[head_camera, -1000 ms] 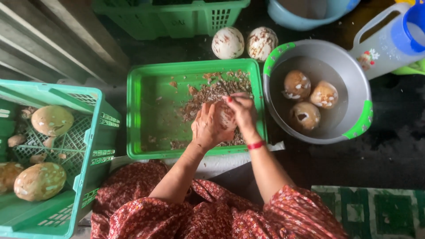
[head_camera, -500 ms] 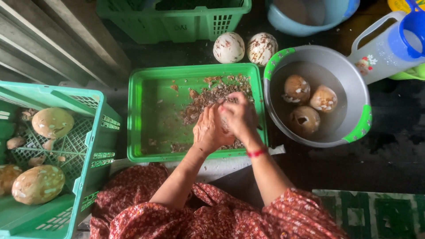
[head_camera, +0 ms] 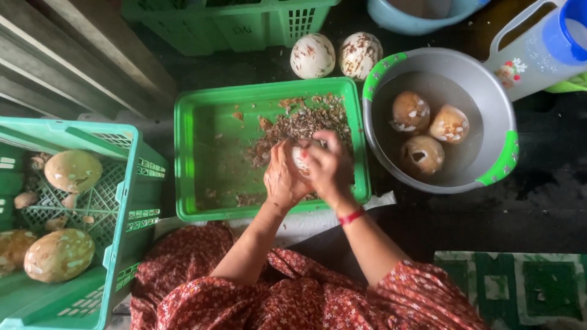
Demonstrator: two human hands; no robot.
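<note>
Both hands work together over the shallow green plastic tray. The left hand and the right hand, which wears 1 red wristband, are cupped closed around 1 pale round coconut, only a sliver of which shows between the fingers. It sits above the tray's 4 o'clock area, just over the heap of brown husk scrapings spread toward 1 o'clock.

Risks, as I judge them: the coconut looks smooth and possibly wet, so it could slip from the grip and drop into the scrapings, or bounce over the low tray rim. No tool is visible; if one is hidden between the palms, fingers so close together could get nicked. Scrapings could also flick into the water of the bowl at 3 o'clock.

Counts, near to far: at 9 o'clock, the teal slatted plastic crate holds 3 large brownish unpeeled coconuts in view, 1 cut off by the edge, plus small husk bits. At 3 o'clock, the grey metal bowl with green handles holds 3 scraped tan coconuts in water. At 12 o'clock stand 2 white brown-streaked coconuts on the dark floor. Beyond: 1 green slotted basket, 1 blue basin, 1 pale jug with a blue lid.
</note>
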